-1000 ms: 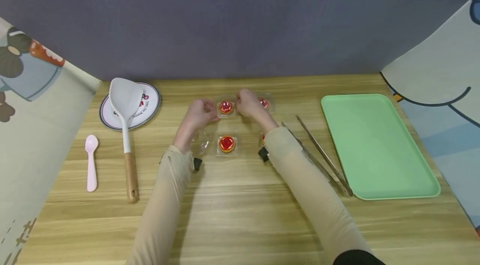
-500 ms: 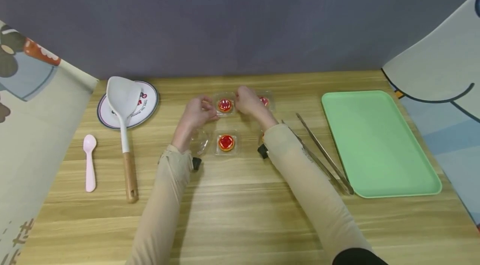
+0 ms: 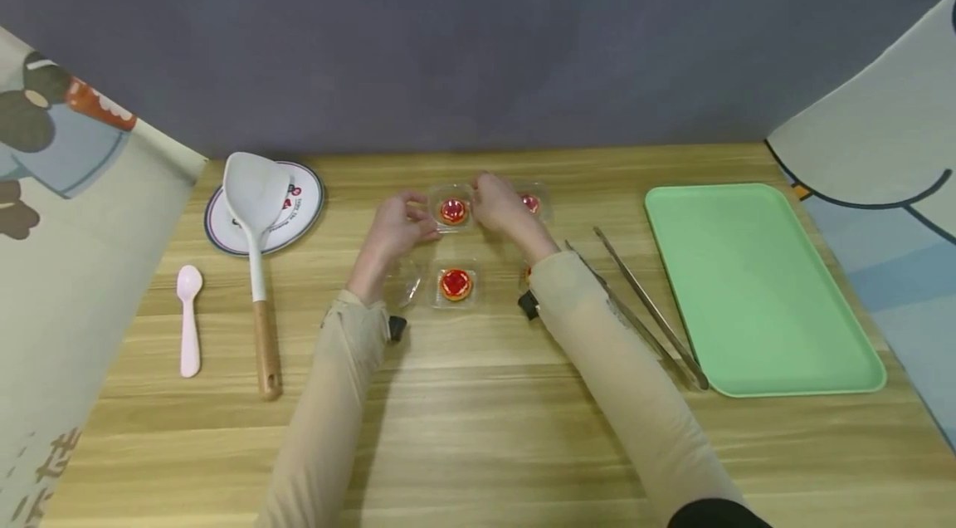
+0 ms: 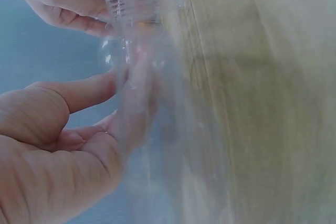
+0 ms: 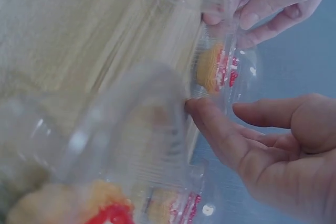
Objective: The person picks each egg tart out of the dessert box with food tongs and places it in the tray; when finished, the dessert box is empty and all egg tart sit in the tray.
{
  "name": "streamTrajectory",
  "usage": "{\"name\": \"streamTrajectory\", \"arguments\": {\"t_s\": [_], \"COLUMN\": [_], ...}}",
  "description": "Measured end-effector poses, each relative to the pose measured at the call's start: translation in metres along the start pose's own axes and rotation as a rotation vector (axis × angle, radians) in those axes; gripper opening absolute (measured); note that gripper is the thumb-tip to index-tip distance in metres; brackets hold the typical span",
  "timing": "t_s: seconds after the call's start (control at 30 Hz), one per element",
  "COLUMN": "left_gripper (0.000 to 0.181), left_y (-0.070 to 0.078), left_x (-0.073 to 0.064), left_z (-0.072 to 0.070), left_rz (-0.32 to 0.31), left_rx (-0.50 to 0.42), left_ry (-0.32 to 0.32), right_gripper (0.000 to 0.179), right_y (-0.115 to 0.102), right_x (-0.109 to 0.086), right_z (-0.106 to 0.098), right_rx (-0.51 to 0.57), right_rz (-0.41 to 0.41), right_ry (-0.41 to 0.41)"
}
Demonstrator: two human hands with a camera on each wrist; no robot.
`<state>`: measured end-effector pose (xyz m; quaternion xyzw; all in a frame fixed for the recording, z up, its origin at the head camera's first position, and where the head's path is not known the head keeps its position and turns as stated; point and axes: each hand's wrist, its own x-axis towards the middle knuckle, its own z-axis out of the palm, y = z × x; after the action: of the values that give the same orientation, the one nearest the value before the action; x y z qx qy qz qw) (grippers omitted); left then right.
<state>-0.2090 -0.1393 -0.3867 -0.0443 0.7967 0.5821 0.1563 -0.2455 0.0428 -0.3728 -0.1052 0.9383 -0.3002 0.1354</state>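
Observation:
Both hands are at one small clear plastic box in the back row, with a red-topped tart inside. My left hand pinches its left edge between thumb and fingers. The right hand grips the opposite edge; in the right wrist view its fingertips lie under the rim and the thumb by the domed lid. Another boxed tart sits in front, beside a clear lid partly behind the left wrist. To the right is a further boxed tart; one more is mostly hidden by the right sleeve.
Metal tongs lie partly behind the right forearm, beside a green tray. On the left a white turner with a wooden handle rests across a plate, next to a pink spoon. A dark wall stands behind the table.
The head view has shifted slightly. Both hands stay at the sides of the same box, with hardly any visible movement.

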Motion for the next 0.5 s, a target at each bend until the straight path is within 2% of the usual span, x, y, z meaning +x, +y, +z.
{"name": "streamTrajectory", "arguments": {"t_s": [0.27, 0.5], "left_gripper": [0.049, 0.049], "left_y": [0.0002, 0.0024], "left_x": [-0.0020, -0.0025], "left_z": [0.0030, 0.0029], "left_rz": [-0.023, -0.026], "left_rx": [-0.085, -0.076], "left_ry": [0.017, 0.010], "right_gripper": [0.016, 0.019], "right_y": [-0.0023, -0.0016], "right_x": [-0.0061, -0.0100], "right_z": [0.0003, -0.0017], "right_rx": [-0.076, -0.053], "right_rz": [-0.033, -0.043], "right_ry": [-0.004, -0.016]}}
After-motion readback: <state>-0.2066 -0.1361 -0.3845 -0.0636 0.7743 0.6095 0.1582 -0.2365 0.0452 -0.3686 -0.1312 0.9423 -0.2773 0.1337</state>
